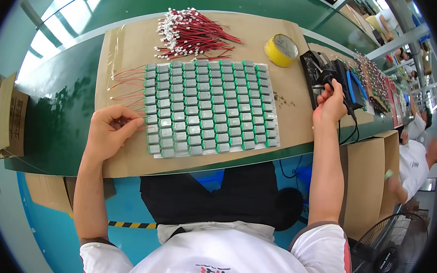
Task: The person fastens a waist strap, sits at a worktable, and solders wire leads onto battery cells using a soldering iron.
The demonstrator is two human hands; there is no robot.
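My left hand (111, 131) is closed, thumb and forefinger pinched on a thin red wire at the left edge of a grid of small grey blocks with green ends (208, 104). The blocks sit in close rows on a white board (275, 125). Several red wires (127, 77) reach out leftward from the upper rows. At the right, my right hand (331, 103) is wrapped round the handle of a soldering iron (328, 77), whose front end is at a black stand (311, 72). The iron's tip is hard to make out.
A heap of red wires with white connectors (193, 33) lies beyond the grid, a yellow tape roll (282, 50) right of it. Blue-handled pliers (356, 85) lie beside the stand. Cardboard boxes (10, 112) flank the green table (52, 125). A fan (390, 252) and co-workers are at right.
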